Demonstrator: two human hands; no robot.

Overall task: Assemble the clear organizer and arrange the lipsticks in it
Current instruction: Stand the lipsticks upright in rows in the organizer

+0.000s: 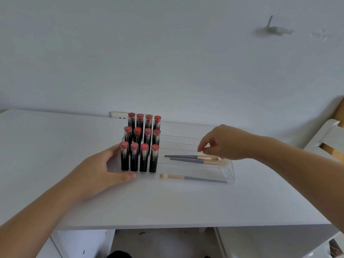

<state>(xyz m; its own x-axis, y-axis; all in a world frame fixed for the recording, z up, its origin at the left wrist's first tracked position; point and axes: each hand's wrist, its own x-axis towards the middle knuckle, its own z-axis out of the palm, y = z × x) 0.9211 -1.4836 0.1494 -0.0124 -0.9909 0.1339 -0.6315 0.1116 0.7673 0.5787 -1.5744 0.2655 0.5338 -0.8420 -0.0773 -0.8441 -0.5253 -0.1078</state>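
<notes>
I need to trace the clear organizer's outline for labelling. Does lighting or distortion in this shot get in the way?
Head view: soft, even light, faint shadows; the clear organizer shows only as thin edge lines against the white table; wide-angle bending curves the table edges; the lipsticks stay sharp.

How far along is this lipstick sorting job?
Mostly done, it seems. The clear organizer stands assembled on the table, with twelve lipsticks upright in three stepped rows at its left end. The left hand holds that end; the right hand hovers over two brushes lying inside. One brush lies in front. No loose lipsticks show.
</notes>
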